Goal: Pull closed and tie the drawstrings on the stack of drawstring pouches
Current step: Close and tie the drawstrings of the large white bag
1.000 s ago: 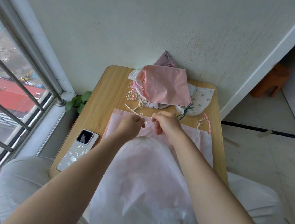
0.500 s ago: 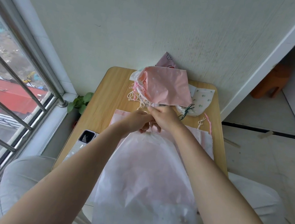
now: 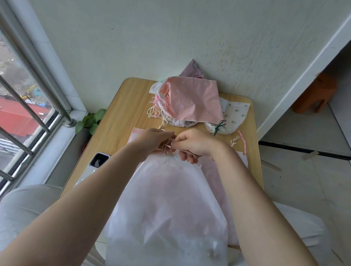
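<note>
Head view, the only 1: both hands meet at the gathered mouth of a white pouch (image 3: 169,207), which hangs from the near edge of the wooden surface (image 3: 124,113) down over the person's lap. The left hand (image 3: 154,138) has its fingers curled in, pinching the thin drawstring (image 3: 165,148) at the neck of the pouch. The right hand (image 3: 193,145) is curled as well, thumb and fingers closed on the same cord just beside the left, so the 2 hands touch or nearly touch over the knot area. The exact run of the cord between the fingers is too fine to tell.

Judging by the bunched neck, the pull-closed step looks done for this pouch and the tying is in hand. The next move calls for drawing the cord ends apart to seat the knot, keeping tension so the neck does not slacken.

Under the white pouch lie flat pink pouches (image 3: 215,175), apparently not yet closed. At the far end of the surface sits a heap of finished pouches (image 3: 192,101) with cords trailing, a white printed pouch (image 3: 231,117) just beside it. A phone (image 3: 95,165) lies near the left forearm.
</note>
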`<action>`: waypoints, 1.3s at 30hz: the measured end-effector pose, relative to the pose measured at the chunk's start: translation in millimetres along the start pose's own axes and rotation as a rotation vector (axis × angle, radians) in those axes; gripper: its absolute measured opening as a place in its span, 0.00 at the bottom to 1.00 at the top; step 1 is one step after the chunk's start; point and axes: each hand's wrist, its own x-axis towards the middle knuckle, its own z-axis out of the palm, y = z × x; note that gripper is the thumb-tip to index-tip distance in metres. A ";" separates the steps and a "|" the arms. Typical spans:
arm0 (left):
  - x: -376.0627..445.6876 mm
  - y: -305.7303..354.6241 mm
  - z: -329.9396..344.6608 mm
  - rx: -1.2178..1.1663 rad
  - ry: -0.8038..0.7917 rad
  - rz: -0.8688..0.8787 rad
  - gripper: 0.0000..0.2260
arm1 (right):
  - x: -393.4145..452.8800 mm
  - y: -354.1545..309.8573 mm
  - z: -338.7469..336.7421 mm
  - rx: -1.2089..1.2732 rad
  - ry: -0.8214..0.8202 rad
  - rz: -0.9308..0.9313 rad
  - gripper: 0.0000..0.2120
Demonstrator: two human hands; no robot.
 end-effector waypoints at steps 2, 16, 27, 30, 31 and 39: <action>-1.6 0.4 -3.0 -0.035 -0.092 0.002 0.06 | 3.6 0.5 4.5 0.004 0.060 0.012 0.09; 5.2 -8.7 -4.3 -0.171 -0.041 -0.050 0.05 | -9.6 18.8 -26.6 -0.518 0.240 0.327 0.15; 6.7 -4.6 -3.8 -0.084 -0.075 -0.039 0.09 | 17.2 20.0 8.0 -0.065 0.221 -0.047 0.08; 7.9 -5.4 -5.0 -0.100 -0.079 -0.053 0.09 | 14.5 22.0 2.0 -0.080 0.216 -0.034 0.08; 8.0 -5.2 -4.9 -0.102 -0.081 -0.055 0.09 | 14.0 21.1 0.2 -0.076 0.217 -0.021 0.09; 5.4 0.9 -4.4 -0.108 -0.086 -0.076 0.14 | 20.5 12.1 4.7 -0.149 0.017 0.064 0.22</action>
